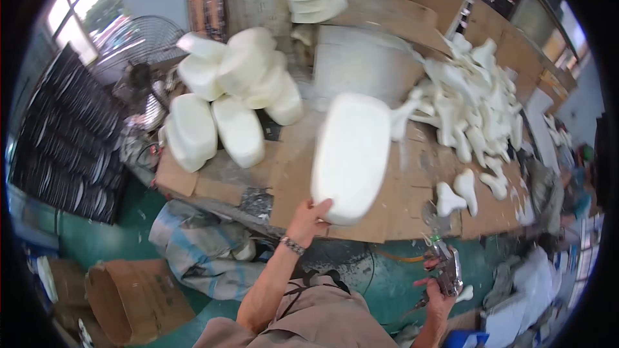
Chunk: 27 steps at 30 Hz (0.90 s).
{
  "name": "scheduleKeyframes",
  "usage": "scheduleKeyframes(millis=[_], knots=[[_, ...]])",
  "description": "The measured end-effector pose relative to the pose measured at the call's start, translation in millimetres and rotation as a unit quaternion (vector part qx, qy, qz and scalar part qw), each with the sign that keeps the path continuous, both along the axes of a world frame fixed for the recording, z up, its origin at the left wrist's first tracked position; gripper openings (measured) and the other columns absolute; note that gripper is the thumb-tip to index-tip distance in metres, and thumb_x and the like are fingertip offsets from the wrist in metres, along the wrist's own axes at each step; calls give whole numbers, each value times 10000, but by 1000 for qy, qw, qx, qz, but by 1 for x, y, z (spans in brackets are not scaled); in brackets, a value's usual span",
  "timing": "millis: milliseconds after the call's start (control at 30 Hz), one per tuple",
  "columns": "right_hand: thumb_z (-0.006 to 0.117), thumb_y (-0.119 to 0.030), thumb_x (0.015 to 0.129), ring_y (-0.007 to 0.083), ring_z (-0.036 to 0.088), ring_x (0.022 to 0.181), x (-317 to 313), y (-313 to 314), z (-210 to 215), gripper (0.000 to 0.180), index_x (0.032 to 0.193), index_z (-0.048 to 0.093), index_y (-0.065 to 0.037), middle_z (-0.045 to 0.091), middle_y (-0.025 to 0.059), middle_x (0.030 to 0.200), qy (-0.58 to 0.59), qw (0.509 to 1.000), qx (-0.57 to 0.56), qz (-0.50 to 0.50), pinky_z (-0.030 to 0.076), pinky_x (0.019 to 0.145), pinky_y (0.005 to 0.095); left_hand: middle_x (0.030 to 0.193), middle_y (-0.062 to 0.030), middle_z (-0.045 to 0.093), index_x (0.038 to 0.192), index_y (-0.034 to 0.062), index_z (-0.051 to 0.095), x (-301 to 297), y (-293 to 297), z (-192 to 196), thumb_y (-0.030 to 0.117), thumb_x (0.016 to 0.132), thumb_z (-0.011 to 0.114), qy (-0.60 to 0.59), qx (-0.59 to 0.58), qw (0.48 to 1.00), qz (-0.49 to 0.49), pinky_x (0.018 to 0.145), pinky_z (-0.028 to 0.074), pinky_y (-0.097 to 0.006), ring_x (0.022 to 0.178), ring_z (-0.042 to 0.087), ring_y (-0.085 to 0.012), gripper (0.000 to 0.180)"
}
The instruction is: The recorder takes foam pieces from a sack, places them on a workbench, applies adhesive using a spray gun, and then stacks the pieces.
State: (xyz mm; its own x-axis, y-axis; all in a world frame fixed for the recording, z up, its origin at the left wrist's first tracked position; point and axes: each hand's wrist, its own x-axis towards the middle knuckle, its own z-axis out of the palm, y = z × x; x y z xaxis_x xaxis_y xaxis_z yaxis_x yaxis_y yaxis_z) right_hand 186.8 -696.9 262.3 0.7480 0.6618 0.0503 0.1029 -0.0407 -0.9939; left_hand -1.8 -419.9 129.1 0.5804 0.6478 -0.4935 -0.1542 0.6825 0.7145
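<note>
A long white block [352, 154] with rounded edges stands out over the front of the cardboard-covered bench. My left hand [309, 220] grips it by its near left corner, thumb on the upper face and the other fingers partly hidden beneath. Low on the right, beyond the bench edge, my right hand [440, 298] is wrapped round a silver handheld tool [447, 267] with a green tip; its exact kind is not clear. Near the tool runs an orange hose [396, 256]. The block and the tool are well apart.
More white rounded blocks [237, 130] are stacked on the bench's left. White bone-shaped pieces [474, 100] are heaped on its right, several lying loose near the edge. A wire fan [138, 42] stands at the back left. An open cardboard box [138, 303] and a grey sack [200, 251] rest on the green floor.
</note>
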Motion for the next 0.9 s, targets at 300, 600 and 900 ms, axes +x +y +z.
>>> scheduleKeyframes(millis=[300, 600, 900], knots=[[699, -157, 851, 158, 610, 738, -50, -31, 62, 672, 1422, 461, 105, 658, 98, 899, -78, 992, -96, 12, 557, 711, 321, 1161, -109, 648, 1223, -17, 514, 5, -24, -47, 204, 989, 643, -70, -19, 994, 76, 932, 566, -436, 1062, 662, -232, 347], [719, -300, 911, 216, 653, 713, -69, -30, 74, 604, 1336, 554, 96, 676, 123, 823, -285, 949, -91, 95, 517, 657, 319, 1113, -88, 651, 1151, 15, 533, 12, -26, -59, 136, 999, 609, -139, 3, 986, 95, 906, 581, -445, 1016, 669, -221, 209], [762, -57, 739, 278, 637, 672, -67, -31, 74, 621, 1322, 584, 60, 649, 152, 813, -338, 928, -112, 110, 518, 631, 326, 1045, -68, 651, 1081, 36, 542, 6, -23, -64, 163, 1001, 621, -141, 0, 984, 111, 889, 581, -436, 982, 665, -200, 169]])
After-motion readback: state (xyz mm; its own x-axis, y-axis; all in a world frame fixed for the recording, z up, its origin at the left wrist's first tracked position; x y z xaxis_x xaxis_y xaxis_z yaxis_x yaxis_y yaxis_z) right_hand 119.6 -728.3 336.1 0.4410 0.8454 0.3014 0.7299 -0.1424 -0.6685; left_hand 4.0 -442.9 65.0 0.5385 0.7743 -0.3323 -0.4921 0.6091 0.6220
